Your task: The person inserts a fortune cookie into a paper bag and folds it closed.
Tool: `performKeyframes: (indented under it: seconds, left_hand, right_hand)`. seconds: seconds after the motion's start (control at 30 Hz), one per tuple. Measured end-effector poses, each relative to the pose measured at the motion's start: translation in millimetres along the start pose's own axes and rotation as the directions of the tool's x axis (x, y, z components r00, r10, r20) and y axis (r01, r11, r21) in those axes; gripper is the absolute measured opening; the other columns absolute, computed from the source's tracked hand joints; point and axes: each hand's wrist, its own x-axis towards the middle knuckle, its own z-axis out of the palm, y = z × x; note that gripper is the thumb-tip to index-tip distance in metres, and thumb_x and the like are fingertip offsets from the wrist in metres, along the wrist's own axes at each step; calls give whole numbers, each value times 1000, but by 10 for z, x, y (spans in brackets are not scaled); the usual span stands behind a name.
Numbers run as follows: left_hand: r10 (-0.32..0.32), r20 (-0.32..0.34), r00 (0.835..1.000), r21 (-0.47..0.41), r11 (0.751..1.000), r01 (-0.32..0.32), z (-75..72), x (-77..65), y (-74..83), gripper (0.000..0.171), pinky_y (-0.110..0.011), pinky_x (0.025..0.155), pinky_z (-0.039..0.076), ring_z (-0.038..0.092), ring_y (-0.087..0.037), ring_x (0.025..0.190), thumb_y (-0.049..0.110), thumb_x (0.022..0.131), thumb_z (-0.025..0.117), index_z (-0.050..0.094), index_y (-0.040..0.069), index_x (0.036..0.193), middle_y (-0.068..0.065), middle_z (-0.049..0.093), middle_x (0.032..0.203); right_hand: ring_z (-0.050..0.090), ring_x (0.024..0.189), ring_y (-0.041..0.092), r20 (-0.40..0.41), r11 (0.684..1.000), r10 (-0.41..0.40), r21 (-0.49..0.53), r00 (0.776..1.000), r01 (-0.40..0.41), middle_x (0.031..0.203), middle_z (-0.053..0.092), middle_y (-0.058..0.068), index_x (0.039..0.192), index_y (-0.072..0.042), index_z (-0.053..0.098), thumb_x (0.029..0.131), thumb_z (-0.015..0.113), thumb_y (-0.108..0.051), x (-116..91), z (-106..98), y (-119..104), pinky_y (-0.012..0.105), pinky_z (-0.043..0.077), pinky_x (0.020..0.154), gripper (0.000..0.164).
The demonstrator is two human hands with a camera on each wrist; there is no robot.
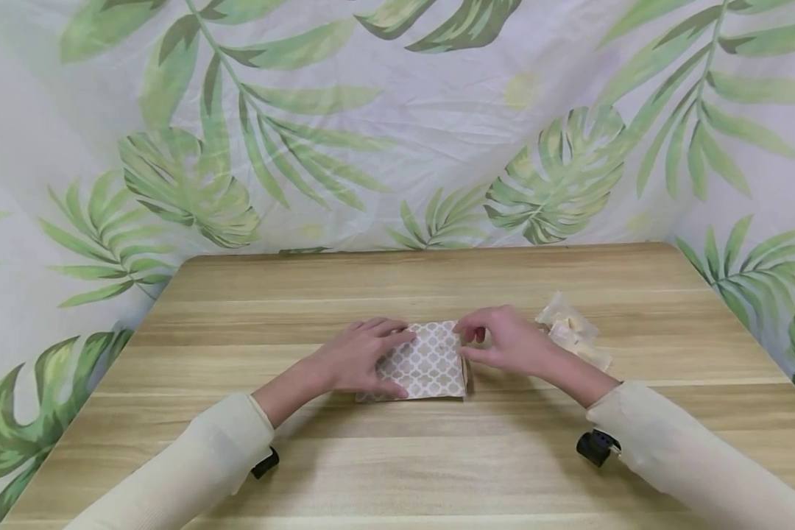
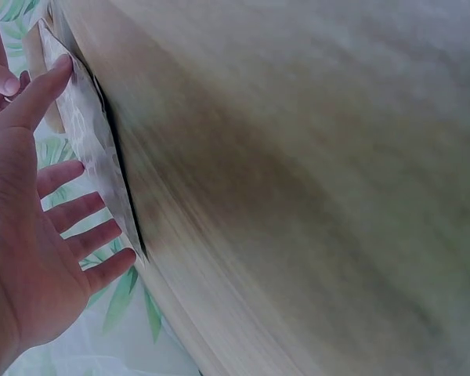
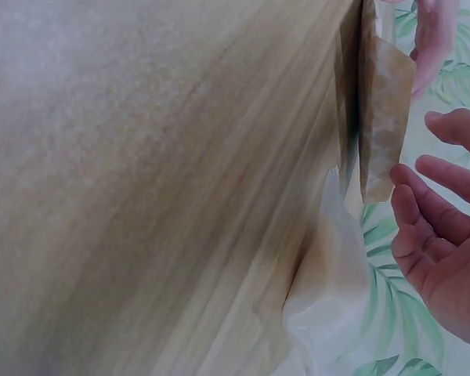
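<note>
- Packet [image 1: 430, 361] of patterned paper is lying about midway between the left and right edges of the worktop [image 1: 344, 471].
- Left hand [image 1: 358, 359] is resting on it, fingers spread in a wide grip.
- Right hand [image 1: 511, 344] is hovering at its right end, grip narrow, thumb and forefinger apart.
- Translucent wrapper [image 1: 578, 337] is lying towards the worktop's right edge.
- Light left-hand pressure is probably serving best, sparing the paper creases.

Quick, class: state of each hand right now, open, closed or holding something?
Left hand: open, fingers spread on the patterned packet.
Right hand: open, fingers loosely bent at the packet's edge, no grip visible.
</note>
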Motion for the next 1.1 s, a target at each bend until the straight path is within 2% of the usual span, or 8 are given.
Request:
performKeyframes:
  seconds: [0.2, 0.3, 0.5, 0.67, 0.8, 1.0, 1.1]
  left_hand:
    - [-4, 2, 1000, -2, 1000, 4, 0, 3, -16, 97, -65, 116, 33, 39, -37, 147, 68, 82, 75, 48, 11, 155, -15, 43, 160]
    - [-8, -1, 1000, -2, 1000, 8, -7, -2, -17, 96, -65, 116, 34, 39, -37, 147, 68, 83, 75, 48, 11, 155, -15, 44, 159]
    - [-15, -3, 1000, 0, 1000, 15, -12, -3, -12, 96, -65, 115, 35, 39, -37, 147, 68, 82, 75, 48, 11, 155, -15, 44, 159]
    - [-18, 0, 1000, 2, 1000, 18, 4, 5, -15, 96, -65, 115, 35, 39, -37, 147, 68, 82, 75, 48, 12, 156, -15, 44, 159]
    - [-26, 9, 1000, -3, 1000, 26, 14, 4, -20, 96, -65, 115, 35, 39, -37, 148, 68, 83, 75, 47, 12, 156, -14, 43, 160]
    - [-33, 11, 999, -2, 999, 33, -1, -13, -32, 98, -65, 114, 36, 39, -37, 147, 69, 82, 75, 46, 13, 157, -14, 44, 159]
    - [-37, 11, 999, 0, 999, 37, -13, -20, -43, 99, -64, 115, 35, 39, -38, 147, 69, 82, 75, 46, 13, 157, -15, 44, 159]
  right_hand:
    - [62, 78, 12, 52, 997, 25, -75, 998, -21, 83, 70, -4, 93, -10, 78, 87, 83, -16, 15, 30, -9, 29, 54, 72, 9]
    - [61, 79, 11, 67, 995, 60, -81, 996, -54, 84, 70, -5, 93, -11, 79, 87, 83, -14, 16, 46, 1, 29, 54, 73, 8]
    - [63, 81, 10, 92, 988, 126, -102, 988, -116, 87, 72, -4, 97, -10, 80, 85, 83, -11, 32, 59, 5, 30, 56, 75, 12]
    - [54, 71, 9, 110, 981, 150, -142, 983, -133, 76, 63, -5, 100, -9, 81, 83, 84, -12, 48, 91, 13, 25, 49, 62, 17]
    - [49, 70, 11, 108, 978, 150, -164, 983, -132, 77, 59, -1, 99, -9, 81, 83, 85, -16, 47, 119, 14, 25, 41, 58, 18]
    - [56, 81, 14, 108, 984, 113, -151, 988, -96, 93, 67, 2, 104, -7, 81, 85, 85, -16, 65, 154, 25, 30, 50, 69, 21]
    - [59, 84, 15, 93, 990, 68, -132, 993, -56, 95, 68, 3, 102, -5, 81, 84, 85, -13, 81, 173, 33, 31, 53, 74, 20]
